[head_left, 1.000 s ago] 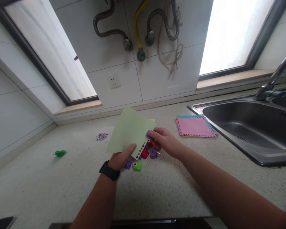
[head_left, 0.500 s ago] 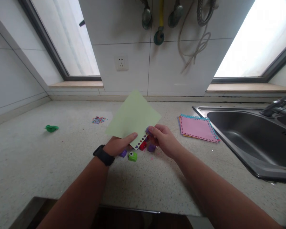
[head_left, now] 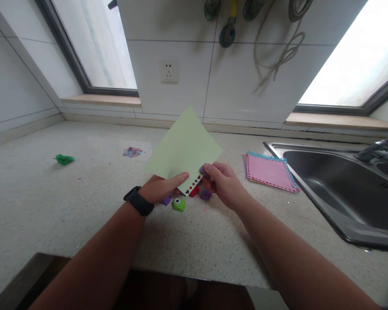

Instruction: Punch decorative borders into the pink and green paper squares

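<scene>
My left hand (head_left: pixel 164 187) grips the near-left part of a light green sheet of paper (head_left: pixel 185 148), thumb on top and fingers beneath. Along the sheet's near-right edge runs a row of punched hearts and stars. My right hand (head_left: pixel 222 183) is closed around a purple craft punch (head_left: pixel 203 171), which sits on that same edge above the row. Below the sheet, on the counter, lie a green craft punch (head_left: pixel 179 204) with a flower-like mark, a red punch (head_left: pixel 194 191) partly covered by the paper, and two more purple punches (head_left: pixel 206 194), one beside my left hand.
A stack of coloured sheets with punched borders (head_left: pixel 268 171), pink on top, lies to the right, beside the steel sink (head_left: pixel 323 181). Paper confetti (head_left: pixel 133 152) is heaped at the back left. Farther left lies a crumpled green thing (head_left: pixel 64 159). The tiled wall (head_left: pixel 181 99) bounds the counter behind.
The camera view has shifted slightly. The paper is still in my left hand, and the purple punch in my right hand sits a little farther up along the edge, with one more hole visible below it.
</scene>
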The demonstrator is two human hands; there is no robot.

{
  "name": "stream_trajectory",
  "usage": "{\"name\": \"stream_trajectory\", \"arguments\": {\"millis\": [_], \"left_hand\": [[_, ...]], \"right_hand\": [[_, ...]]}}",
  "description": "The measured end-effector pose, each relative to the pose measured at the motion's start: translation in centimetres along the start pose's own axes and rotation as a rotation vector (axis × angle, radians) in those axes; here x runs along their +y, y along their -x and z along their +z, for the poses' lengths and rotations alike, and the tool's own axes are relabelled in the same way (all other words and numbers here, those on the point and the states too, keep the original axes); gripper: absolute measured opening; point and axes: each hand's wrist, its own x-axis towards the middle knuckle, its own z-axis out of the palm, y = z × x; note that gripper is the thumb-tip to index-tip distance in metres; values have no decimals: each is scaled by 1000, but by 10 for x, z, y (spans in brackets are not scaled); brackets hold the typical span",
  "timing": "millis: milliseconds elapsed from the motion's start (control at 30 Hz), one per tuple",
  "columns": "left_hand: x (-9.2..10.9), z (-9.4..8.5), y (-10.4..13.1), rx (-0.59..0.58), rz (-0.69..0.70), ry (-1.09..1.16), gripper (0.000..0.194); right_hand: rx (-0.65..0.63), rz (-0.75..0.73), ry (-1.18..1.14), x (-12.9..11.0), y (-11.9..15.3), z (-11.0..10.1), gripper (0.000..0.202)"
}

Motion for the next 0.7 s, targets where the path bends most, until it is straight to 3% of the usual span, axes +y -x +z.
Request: {"name": "stream_trajectory", "arguments": {"millis": [267,700], "left_hand": [[1,3,1,38,-60,58,38],[-4,1,0,12,-14,47,37]], "right_hand": [[-5,-18,-25,1,0,0,40],[-10,-8,-47,0,0,3,39]]}}
